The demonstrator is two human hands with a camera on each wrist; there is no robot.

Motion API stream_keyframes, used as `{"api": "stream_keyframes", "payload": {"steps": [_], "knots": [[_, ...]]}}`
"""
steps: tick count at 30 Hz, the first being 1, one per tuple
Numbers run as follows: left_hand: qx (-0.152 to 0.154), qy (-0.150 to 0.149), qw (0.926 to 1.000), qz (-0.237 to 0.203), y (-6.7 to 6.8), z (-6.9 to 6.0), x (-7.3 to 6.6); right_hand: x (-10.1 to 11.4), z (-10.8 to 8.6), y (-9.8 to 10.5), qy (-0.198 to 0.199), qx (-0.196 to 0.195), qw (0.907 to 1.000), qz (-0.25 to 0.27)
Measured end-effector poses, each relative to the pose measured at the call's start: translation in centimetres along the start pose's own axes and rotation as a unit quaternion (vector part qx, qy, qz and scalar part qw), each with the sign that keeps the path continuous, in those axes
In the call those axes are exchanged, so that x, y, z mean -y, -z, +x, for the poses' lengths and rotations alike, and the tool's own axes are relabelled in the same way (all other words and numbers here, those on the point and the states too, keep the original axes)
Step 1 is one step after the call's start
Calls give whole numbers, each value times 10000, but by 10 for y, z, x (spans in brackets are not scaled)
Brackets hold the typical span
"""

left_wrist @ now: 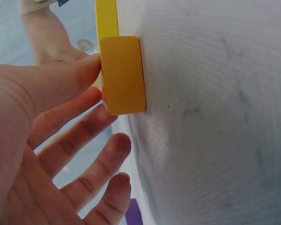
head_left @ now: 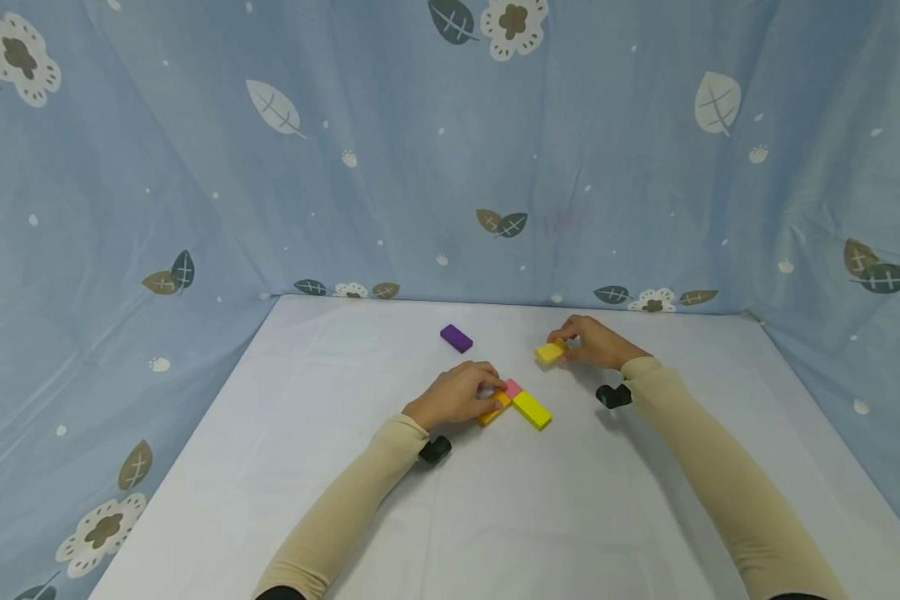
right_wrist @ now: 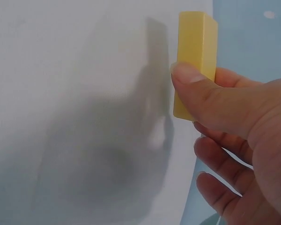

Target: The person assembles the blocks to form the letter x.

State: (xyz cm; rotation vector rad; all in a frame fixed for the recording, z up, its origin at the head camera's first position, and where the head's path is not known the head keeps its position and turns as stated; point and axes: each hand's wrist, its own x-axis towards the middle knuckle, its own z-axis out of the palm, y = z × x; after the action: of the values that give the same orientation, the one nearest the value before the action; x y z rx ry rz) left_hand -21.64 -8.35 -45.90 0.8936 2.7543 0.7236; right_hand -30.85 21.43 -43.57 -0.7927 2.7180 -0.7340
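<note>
A blue cloth (head_left: 390, 108) printed with leaves and flowers hangs behind and beside the white counter (head_left: 555, 517). At the middle of the counter, three blocks lie grouped: the pink block (head_left: 513, 388) meets one end of the bright yellow block (head_left: 532, 409), and the orange block (head_left: 493, 411) sits up against them on the left. The left hand (head_left: 456, 393) pinches the orange block between thumb and fingers, its other fingers spread loose. The right hand (head_left: 598, 342) pinches the pale yellow block (head_left: 548, 354), which looks raised off the counter, its shadow lying apart from it. The purple block (head_left: 456, 338) lies farther back, alone and untouched. Judging by this layout, the joining is partly done: three pieces are together, though the orange one may not be settled, while the pale yellow and purple ones remain apart from the group.
</note>
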Motion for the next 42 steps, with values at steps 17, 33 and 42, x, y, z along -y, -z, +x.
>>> {"api": "stream_keyframes", "payload": {"steps": [17, 33, 42], "knots": [[-17, 27, 10000, 0, 2, -1, -2, 15, 3, -1, 113, 207, 9997, -60], [-2, 97, 9999, 35, 2, -1, -4, 23, 4, -6, 201, 330, 9991, -173], [19, 90, 9999, 51, 2, 0, -4, 29, 2, -7, 176, 378, 9990, -151]]}}
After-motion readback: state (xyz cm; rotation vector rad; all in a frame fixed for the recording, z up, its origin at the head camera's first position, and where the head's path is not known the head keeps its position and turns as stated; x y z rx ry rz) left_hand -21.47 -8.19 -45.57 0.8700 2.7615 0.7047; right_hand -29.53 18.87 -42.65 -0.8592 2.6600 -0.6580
